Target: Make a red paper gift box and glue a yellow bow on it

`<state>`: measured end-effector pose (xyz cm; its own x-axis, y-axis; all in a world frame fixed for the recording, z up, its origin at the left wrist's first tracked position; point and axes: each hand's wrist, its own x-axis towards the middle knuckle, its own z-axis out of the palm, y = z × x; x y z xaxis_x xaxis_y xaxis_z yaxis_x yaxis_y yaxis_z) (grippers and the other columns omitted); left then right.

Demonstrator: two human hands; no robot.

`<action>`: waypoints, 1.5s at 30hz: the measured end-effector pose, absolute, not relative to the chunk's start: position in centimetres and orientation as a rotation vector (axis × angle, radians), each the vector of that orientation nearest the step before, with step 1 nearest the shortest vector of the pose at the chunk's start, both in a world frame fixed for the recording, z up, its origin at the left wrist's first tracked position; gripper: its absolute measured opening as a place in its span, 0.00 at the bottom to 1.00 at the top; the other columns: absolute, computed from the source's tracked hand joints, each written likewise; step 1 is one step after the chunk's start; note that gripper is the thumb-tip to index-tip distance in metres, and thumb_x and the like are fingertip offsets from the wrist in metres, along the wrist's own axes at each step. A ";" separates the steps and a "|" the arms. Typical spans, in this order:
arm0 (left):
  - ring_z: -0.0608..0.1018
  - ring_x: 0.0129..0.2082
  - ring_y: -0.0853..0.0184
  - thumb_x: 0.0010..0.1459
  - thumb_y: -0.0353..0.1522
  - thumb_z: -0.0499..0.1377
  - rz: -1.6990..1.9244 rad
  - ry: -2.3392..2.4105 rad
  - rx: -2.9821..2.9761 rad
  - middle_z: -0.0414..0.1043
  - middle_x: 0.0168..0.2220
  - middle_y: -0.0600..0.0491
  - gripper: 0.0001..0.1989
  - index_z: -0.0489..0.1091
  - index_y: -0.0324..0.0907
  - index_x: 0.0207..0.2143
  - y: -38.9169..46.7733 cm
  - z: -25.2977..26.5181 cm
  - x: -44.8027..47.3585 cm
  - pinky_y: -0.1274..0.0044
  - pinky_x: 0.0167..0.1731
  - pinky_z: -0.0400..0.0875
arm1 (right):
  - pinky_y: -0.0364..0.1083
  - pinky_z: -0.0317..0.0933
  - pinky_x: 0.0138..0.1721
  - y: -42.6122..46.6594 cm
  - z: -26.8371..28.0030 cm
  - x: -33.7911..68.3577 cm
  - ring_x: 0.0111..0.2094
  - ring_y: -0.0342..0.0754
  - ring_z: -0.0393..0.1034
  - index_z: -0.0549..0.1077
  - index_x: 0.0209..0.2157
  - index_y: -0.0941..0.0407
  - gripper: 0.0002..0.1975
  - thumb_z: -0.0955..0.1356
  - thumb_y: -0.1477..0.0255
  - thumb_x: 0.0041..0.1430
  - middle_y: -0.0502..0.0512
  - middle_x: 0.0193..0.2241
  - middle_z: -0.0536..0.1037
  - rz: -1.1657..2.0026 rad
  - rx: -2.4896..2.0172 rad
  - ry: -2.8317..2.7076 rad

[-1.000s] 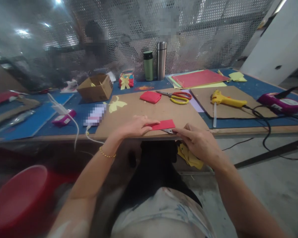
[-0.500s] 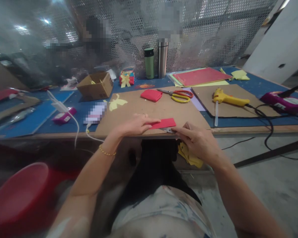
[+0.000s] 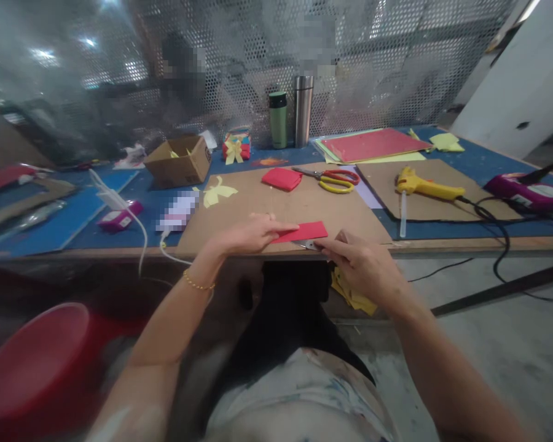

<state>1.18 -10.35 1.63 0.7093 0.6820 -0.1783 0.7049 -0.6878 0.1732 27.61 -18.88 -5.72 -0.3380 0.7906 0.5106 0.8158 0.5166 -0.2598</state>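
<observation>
My left hand lies on the cardboard sheet with its fingers stretched out, pressing down the left part of a folded red strip. Along the strip's near edge is a pointed metal blade. My right hand is closed on the blade's handle, which the fingers mostly hide, so I cannot tell the tool's exact kind. Beyond my hands, a folded red piece rests beside scissors with red and yellow handles. A pale yellow bow-shaped cutout lies to the left.
On the right, a yellow glue gun lies on cardboard, its cord trailing over the table edge. A cardboard box, green tumbler and steel flask stand behind. A red stool is at lower left. Yellow scraps sit below the table edge.
The blade has shifted slightly left and toward me, leaving a small gap from the red strip's near edge. My left hand stays on the strip.
</observation>
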 end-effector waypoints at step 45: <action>0.69 0.48 0.62 0.73 0.36 0.51 -0.118 0.757 2.474 0.67 0.47 0.51 0.30 0.62 0.52 0.75 -7.7 1.4 -2.0 0.72 0.59 0.62 | 0.45 0.53 0.27 -18.9 -5.4 26.0 0.32 0.48 0.74 0.86 0.48 0.51 0.18 0.63 0.70 0.75 0.58 0.36 0.80 -0.129 -1.258 -2.187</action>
<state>-1.95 -7.73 1.41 0.8380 0.4930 -0.2337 0.5408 -0.6936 0.4758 26.03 -18.87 -5.39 -0.3660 0.7537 0.5460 0.8126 0.5447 -0.2072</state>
